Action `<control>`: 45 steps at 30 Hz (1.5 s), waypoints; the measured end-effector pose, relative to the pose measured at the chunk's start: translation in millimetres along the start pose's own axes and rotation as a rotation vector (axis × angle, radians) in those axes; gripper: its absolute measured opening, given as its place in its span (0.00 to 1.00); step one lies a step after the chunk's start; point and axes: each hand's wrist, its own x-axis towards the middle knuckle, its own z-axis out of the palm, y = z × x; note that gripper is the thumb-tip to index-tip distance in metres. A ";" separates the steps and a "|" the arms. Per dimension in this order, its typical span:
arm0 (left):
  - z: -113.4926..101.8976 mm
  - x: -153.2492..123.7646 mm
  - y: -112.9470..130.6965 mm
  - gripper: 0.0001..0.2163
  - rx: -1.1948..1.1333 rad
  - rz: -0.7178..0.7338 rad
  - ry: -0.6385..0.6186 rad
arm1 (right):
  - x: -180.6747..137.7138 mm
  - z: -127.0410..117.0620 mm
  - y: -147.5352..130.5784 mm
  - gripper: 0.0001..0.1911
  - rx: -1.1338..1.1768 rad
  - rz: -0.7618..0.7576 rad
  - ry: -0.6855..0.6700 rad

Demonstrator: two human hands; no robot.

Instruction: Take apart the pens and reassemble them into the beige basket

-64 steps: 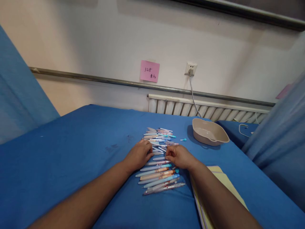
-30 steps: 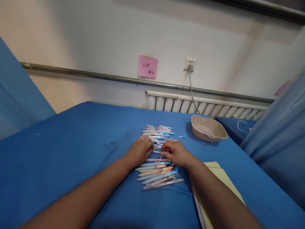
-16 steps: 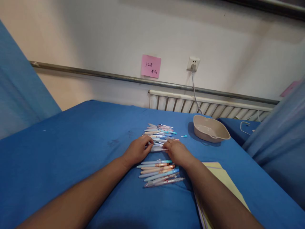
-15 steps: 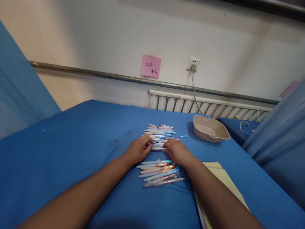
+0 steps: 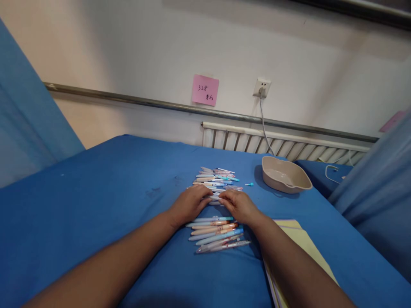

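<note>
The left hand and right hand are resting with curled fingers at opposite ends of pale pens, but the view is not showing clearly whether either is gripping one. A row of pastel pens is lying nearer the person, and a cluster of pens and refills just beyond the hands. On the same blue sheet, a tan basin is sitting farther right.

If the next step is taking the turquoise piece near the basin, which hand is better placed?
Probably the right hand: it is nearer to the turquoise piece, while the left hand is at the left ends of the pens between them.
</note>
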 end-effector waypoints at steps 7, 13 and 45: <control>-3.0 2.4 3.8 0.13 -0.016 -0.043 -0.024 | 0.9 3.1 0.6 0.07 0.130 0.046 0.081; -8.1 2.1 7.6 0.15 -0.037 -0.018 0.060 | -0.5 1.7 0.5 0.05 0.099 -0.009 0.091; -7.4 0.5 -14.3 0.11 0.063 -0.091 -0.070 | -4.4 -16.2 14.5 0.12 -0.217 0.030 -0.041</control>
